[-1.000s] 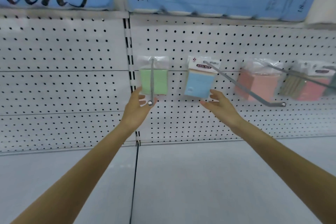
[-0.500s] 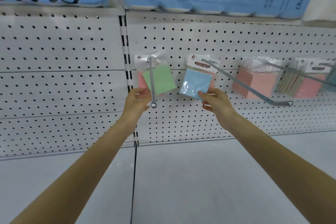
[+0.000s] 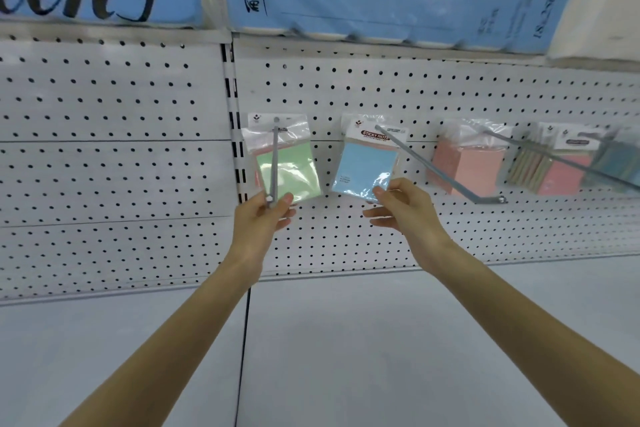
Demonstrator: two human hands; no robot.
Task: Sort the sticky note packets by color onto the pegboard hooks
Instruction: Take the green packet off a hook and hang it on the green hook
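Item, green packet: hangs on the leftmost hook, now tilted, with a pink packet showing behind it. The left hand, open a second ago, pinches its lower edge by the hook's tip.

Item, blue packet: hangs on the second hook. The right hand now pinches its bottom corner.

Both are probably coming off for re-sorting.

Room: bare pegboard to the left and below; the hook rods jut forward.

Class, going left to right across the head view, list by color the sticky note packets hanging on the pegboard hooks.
green packet → blue packet → salmon-pink packet → pink packet
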